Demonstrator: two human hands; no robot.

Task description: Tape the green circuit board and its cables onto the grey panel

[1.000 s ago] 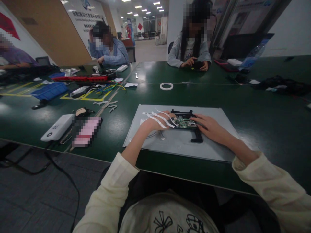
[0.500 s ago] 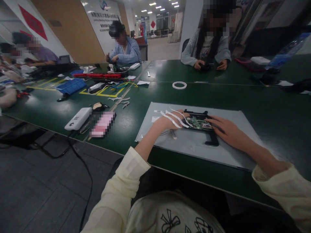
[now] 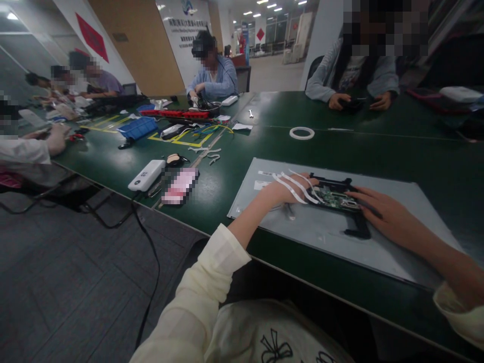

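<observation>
A black plastic bracket [image 3: 361, 229] carrying a green circuit board [image 3: 335, 198] lies on a flat grey metal panel [image 3: 302, 234]. My left hand [image 3: 293, 187] is closed on the bracket's left side, its fingertips partly hidden. Several white paper-like strips [image 3: 289, 189] lie across the back of that hand. From the right, my right hand [image 3: 381, 209] grips the other side of the bracket, fingers long over its edge and the board's corner. A thin cable with a small end piece [image 3: 290, 213] rests on the panel below my left wrist.
Left of the panel are a pink-screened phone [image 3: 180, 186], a white power bank [image 3: 147, 175] and grey strips [image 3: 214, 157]. Beyond lie a roll of white tape [image 3: 301, 133], a small wrench [image 3: 250, 114] and a blue bin [image 3: 136, 128]. Other people sit around the green table [image 3: 264, 143].
The view has swung left, so everything sits further right in the picture. My hands keep their places on the bracket. The person opposite has moved their hands apart around a dark object.
</observation>
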